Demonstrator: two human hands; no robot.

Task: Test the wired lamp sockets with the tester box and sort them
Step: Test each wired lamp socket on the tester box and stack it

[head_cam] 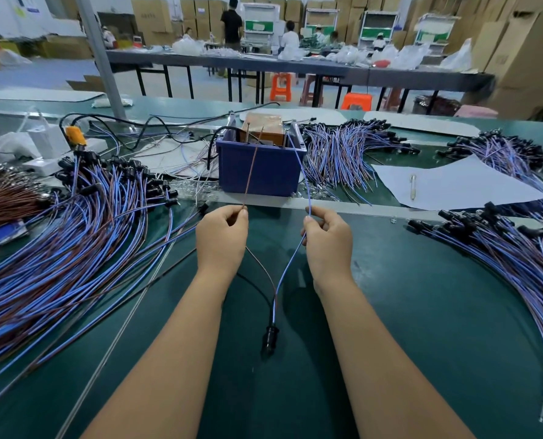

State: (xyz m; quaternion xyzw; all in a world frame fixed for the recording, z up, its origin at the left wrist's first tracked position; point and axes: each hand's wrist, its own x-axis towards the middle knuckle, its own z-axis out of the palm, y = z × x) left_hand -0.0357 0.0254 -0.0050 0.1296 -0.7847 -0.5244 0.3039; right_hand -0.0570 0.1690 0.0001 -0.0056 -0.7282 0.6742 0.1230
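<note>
Two leads of one lamp socket point(270, 339), lying at 6 o'clock, are reaching the tester box point(264, 160) at 12: left hand point(221, 237) pinching the brown wire point(252, 172), right hand point(327, 240) pinching the blue wire point(305, 179). Testing step; sorting into a pile likely comes next.

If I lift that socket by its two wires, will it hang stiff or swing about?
Probably swings: the brown wire and blue wire curve slackly below the left hand and right hand. The black socket looks small, likely light. Its rounded body may roll on the mat.
</note>
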